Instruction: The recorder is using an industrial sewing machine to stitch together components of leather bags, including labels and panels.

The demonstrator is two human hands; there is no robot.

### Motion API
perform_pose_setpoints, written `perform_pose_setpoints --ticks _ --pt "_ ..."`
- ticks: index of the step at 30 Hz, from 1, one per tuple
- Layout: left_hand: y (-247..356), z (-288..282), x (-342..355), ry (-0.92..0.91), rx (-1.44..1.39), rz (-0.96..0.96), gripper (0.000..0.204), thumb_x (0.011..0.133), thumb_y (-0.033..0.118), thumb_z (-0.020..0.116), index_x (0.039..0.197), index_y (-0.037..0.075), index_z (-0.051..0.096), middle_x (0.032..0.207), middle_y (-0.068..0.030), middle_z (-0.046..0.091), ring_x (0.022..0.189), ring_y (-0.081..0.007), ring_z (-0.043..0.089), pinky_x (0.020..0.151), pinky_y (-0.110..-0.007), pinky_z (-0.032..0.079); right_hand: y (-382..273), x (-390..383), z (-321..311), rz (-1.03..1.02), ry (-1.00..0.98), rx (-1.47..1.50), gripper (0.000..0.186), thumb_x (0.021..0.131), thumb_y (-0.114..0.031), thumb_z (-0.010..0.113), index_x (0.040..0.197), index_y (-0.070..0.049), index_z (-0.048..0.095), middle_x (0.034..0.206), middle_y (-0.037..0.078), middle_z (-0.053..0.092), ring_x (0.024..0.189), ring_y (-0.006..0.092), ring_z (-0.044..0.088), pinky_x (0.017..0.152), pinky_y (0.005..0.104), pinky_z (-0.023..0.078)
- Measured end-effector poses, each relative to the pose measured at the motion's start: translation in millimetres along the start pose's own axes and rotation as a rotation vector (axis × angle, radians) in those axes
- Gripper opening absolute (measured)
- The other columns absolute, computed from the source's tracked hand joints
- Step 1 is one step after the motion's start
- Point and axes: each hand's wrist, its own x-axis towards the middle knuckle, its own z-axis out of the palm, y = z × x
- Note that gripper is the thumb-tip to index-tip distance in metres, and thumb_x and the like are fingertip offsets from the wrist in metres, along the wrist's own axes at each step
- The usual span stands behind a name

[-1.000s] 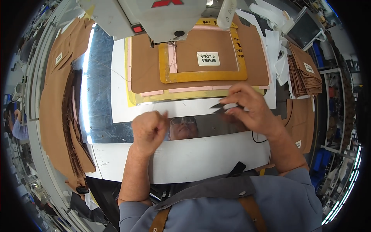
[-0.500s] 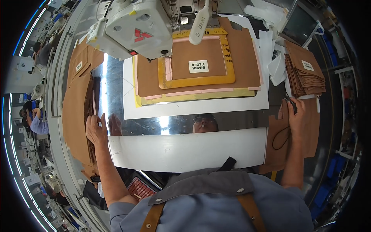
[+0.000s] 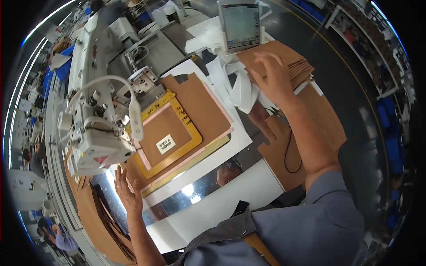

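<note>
My left hand [image 3: 128, 193] is open, fingers spread, beside the shiny plate at the sewing machine's [image 3: 95, 142] front left. My right hand [image 3: 273, 75] reaches over the stack of brown pieces [image 3: 301, 68], fingers apart and curved, with nothing seen held; whether it touches the stack I cannot tell. Below it, dark snips [image 3: 278, 114] on a black cord lie beside brown material [image 3: 321, 128]. Under the machine, a yellow template frame [image 3: 193, 139] lies on a brown panel [image 3: 199, 104] with pink strips and a white label [image 3: 165, 143], over white sheets.
A small screen [image 3: 239, 24] stands behind the stack, beside white scraps [image 3: 242, 88]. More brown pieces [image 3: 93, 217] lie at my left. Shelving with blue bins [image 3: 386, 115] lines the aisle on the right. A co-worker [image 3: 66, 239] sits at far left.
My view has turned toward the right. My right hand has let go of the snips and moved up to the stack. My left hand has left the brown pieces at left and is more open.
</note>
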Motion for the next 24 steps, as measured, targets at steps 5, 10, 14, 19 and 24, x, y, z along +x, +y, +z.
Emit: perform_pose_setpoints --ticks 5,10,14,19,24 --pt "0.6 29.7 -2.5 -0.162 0.036 -0.09 0.075 0.104 0.055 0.037 0.159 0.005 0.032 0.167 -0.0154 0.029 0.156 -0.0329 0.022 0.125 -0.056 0.007 65.4 51.3 58.6 0.162 -0.071 -0.114 0.048 0.088 -0.021 0.073 0.128 0.0 0.055 0.128 0.01 0.064 0.129 0.0316 0.052 0.107 0.0471 0.043" --pt "-4.1 34.8 -4.6 -0.076 0.077 -0.159 0.082 0.102 0.062 0.037 0.161 0.006 0.028 0.168 -0.014 0.027 0.157 -0.0327 0.021 0.125 -0.055 0.002 58.4 57.7 69.6 0.306 -0.288 -0.232 0.043 0.092 -0.033 0.071 0.12 -0.004 0.055 0.156 0.019 0.046 0.136 0.0379 0.047 0.112 0.0475 0.04" --pt "-6.2 37.1 -3.5 0.023 0.05 -0.144 0.088 0.099 0.068 0.039 0.161 0.005 0.029 0.168 -0.0164 0.026 0.156 -0.0341 0.021 0.125 -0.056 0.005 80.6 54.8 73.1 0.346 -0.237 -0.237 0.052 0.09 -0.038 0.073 0.121 0.0 0.056 0.158 0.029 0.038 0.136 0.0404 0.049 0.112 0.0509 0.04" --pt "3.4 31.4 -5.4 0.004 0.063 -0.023 0.088 0.099 0.067 0.04 0.158 0.002 0.034 0.165 -0.0204 0.031 0.154 -0.0362 0.027 0.124 -0.056 0.01 85.1 61.7 70.3 0.346 -0.261 -0.25 0.057 0.091 -0.042 0.072 0.125 0.001 0.055 0.159 0.027 0.037 0.13 0.0397 0.055 0.109 0.0482 0.045" --pt "2.4 31.9 -7.0 0.007 0.046 -0.03 0.083 0.1 0.065 0.042 0.153 0.002 0.041 0.16 -0.0197 0.041 0.152 -0.0356 0.031 0.124 -0.054 0.013 90.4 62.0 68.1 0.364 -0.282 -0.165 0.05 0.09 -0.041 0.073 0.116 -0.002 0.056 0.161 0.028 0.033 0.14 0.0399 0.048 0.111 0.0537 0.041"
